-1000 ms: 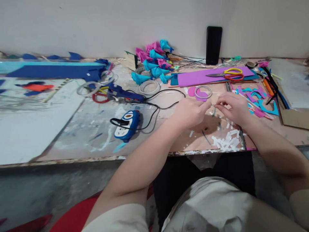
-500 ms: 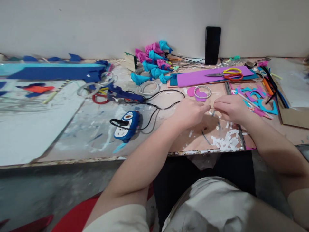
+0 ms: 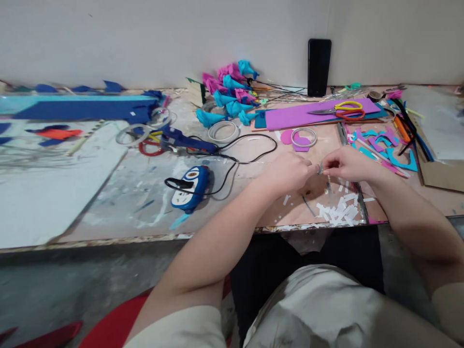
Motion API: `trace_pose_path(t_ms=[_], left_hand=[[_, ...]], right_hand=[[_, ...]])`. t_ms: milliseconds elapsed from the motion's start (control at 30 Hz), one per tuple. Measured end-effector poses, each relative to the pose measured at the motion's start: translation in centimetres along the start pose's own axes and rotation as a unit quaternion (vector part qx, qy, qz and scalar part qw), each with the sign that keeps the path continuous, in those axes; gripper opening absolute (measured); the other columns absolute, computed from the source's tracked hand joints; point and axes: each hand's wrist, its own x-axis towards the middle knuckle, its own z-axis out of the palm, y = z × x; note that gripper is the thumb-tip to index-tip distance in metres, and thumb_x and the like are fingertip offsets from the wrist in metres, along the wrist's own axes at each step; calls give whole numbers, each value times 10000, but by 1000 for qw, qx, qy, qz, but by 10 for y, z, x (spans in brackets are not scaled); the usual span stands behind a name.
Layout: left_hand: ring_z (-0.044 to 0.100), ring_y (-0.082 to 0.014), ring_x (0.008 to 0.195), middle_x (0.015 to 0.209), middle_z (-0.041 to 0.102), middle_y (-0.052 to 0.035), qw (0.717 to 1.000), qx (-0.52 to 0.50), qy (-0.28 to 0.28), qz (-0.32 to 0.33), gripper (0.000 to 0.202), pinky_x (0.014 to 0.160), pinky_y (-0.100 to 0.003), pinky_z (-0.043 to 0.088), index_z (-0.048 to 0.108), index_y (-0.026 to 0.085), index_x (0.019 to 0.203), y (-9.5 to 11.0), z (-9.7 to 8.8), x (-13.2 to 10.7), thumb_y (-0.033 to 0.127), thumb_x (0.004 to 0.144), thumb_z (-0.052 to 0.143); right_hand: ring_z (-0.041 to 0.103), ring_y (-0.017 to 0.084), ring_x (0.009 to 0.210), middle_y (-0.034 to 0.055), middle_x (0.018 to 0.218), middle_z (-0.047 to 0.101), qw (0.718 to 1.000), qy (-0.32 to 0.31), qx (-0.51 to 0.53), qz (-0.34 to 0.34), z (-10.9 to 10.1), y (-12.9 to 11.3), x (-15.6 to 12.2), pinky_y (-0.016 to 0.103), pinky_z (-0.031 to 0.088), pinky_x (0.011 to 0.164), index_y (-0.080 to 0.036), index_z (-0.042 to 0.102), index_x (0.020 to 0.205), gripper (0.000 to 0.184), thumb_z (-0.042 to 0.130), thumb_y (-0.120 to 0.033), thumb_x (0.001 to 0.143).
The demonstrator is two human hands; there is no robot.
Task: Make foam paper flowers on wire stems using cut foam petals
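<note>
My left hand (image 3: 294, 170) and my right hand (image 3: 340, 163) are close together above the table, both with fingers pinched. Between their fingertips is a small, thin greenish piece (image 3: 320, 168), too small to name. A thin pale wire (image 3: 250, 162) runs leftward from my left hand; whether it joins the greenish piece is hidden. Just beyond the hands, a roll of tape (image 3: 293, 142) lies over pink foam cutouts (image 3: 287, 137). White paper strips (image 3: 339, 212) are heaped nearer the table edge, below my right hand.
Scissors (image 3: 348, 110) rest on a purple foam sheet (image 3: 286, 117), near a leaning phone (image 3: 319, 67). Left are a blue glue gun (image 3: 186, 140), its cord, and a power strip (image 3: 190, 191). Blue and pink paper flowers (image 3: 224, 99) lie behind. Foam scraps (image 3: 400, 157) are at right.
Both hands have shifted slightly nearer the table edge and their fingers have turned. The small greenish piece now shows between the fingertips.
</note>
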Motion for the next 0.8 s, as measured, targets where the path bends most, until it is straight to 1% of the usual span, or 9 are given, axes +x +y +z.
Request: trace_pose_path(t_ms=[133, 233, 333, 400, 433, 500, 567, 667, 800], left_hand=[[648, -199, 702, 783, 725, -59, 999, -7, -5, -32, 207, 603, -306, 359, 713, 179, 959, -3, 3, 2, 133, 856, 540], [656, -211, 698, 788, 741, -58, 998, 3, -6, -64, 221, 588, -305, 342, 729, 191, 958, -11, 10, 1, 141, 852, 542], [656, -199, 693, 809, 754, -55, 994, -17, 36, -106, 260, 599, -291, 365, 746, 210, 997, -21, 18, 0, 167, 886, 514], [659, -198, 699, 836, 766, -59, 991, -33, 52, -121, 274, 614, -288, 387, 751, 215, 1029, -23, 21, -1, 186, 903, 510], [661, -201, 703, 847, 770, -64, 990, -35, 51, -123, 275, 619, -289, 393, 752, 213, 1042, -23, 21, -1, 190, 905, 515], [668, -210, 711, 850, 774, -72, 992, -27, 37, -121, 277, 626, -294, 400, 753, 209, 1055, -20, 21, 1, 179, 901, 525], [676, -220, 722, 853, 773, -76, 993, -20, 21, -119, 290, 631, -301, 404, 751, 208, 1074, -15, 19, 2, 165, 902, 522], [678, -225, 731, 857, 769, -80, 992, -24, 6, -123, 300, 630, -301, 403, 749, 209, 1084, -11, 17, 4, 158, 903, 515], [676, -211, 742, 911, 779, -77, 990, -42, -5, -134, 286, 632, -288, 392, 747, 220, 1084, -11, 17, 5, 177, 901, 531]], right_hand=[[553, 126, 605, -5, 646, 657, 1000, 0, 16, -7, -5, 2, -1, 253, 350, 588, -175, 689, 736, 151, 637, -268, 843], [565, 137, 636, 8, 670, 658, 999, 9, -31, -26, -7, 5, -1, 253, 361, 609, -176, 658, 724, 131, 607, -212, 839], [561, 151, 660, 18, 696, 646, 994, 70, -80, -36, -6, 8, 0, 261, 367, 623, -180, 627, 749, 99, 580, -173, 836], [559, 163, 673, 29, 736, 653, 987, 115, -99, -51, -5, 10, 0, 270, 380, 630, -184, 629, 812, 53, 589, -195, 846], [566, 171, 688, 38, 772, 666, 984, 129, -105, -66, -4, 11, 0, 276, 393, 638, -185, 638, 862, 46, 602, -209, 847], [594, 190, 738, 61, 858, 693, 977, 148, -112, -104, 0, 11, 0, 290, 428, 668, -185, 652, 964, 121, 625, -235, 857], [625, 211, 809, 83, 920, 709, 968, 167, -123, -142, 5, 11, 1, 309, 462, 717, -184, 657, 1009, 142, 624, -239, 882], [649, 232, 887, 104, 930, 722, 953, 180, -161, -180, 14, 13, 3, 333, 488, 780, -178, 667, 952, 102, 582, -233, 940], [658, 228, 899, 103, 946, 742, 944, 179, -190, -204, 20, 18, 6, 338, 498, 796, -188, 693, 926, 156, 540, -191, 958]])
